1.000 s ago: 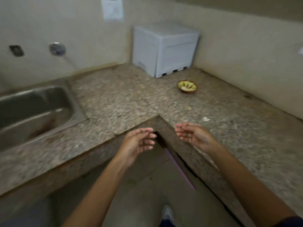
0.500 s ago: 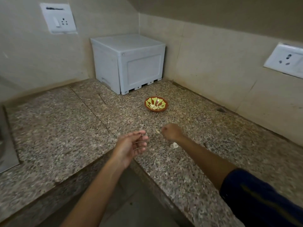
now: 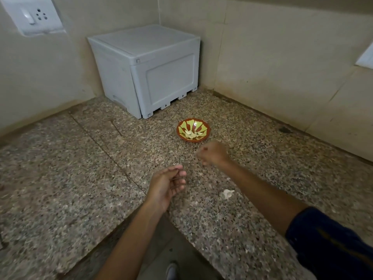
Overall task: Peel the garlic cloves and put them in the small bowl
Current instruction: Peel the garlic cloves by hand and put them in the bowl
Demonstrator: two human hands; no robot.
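A small red bowl with green petals stands on the granite counter and holds several pale peeled garlic cloves. My right hand hovers just in front of the bowl, blurred, its fingers curled down and pinching what looks like a small pale garlic clove. My left hand floats above the counter's inner corner, palm turned right, fingers loosely curled, holding nothing. A white scrap of garlic skin lies on the counter under my right forearm.
A white plastic box sits in the back corner behind the bowl. Wall sockets are at upper left and the right edge. The counter's L-shaped front edge runs below my hands, with floor beneath.
The view swung right and closer, so the sink left the frame. My right hand reached to the counter, then rose toward the bowl with fingers curled. My left hand barely moved.
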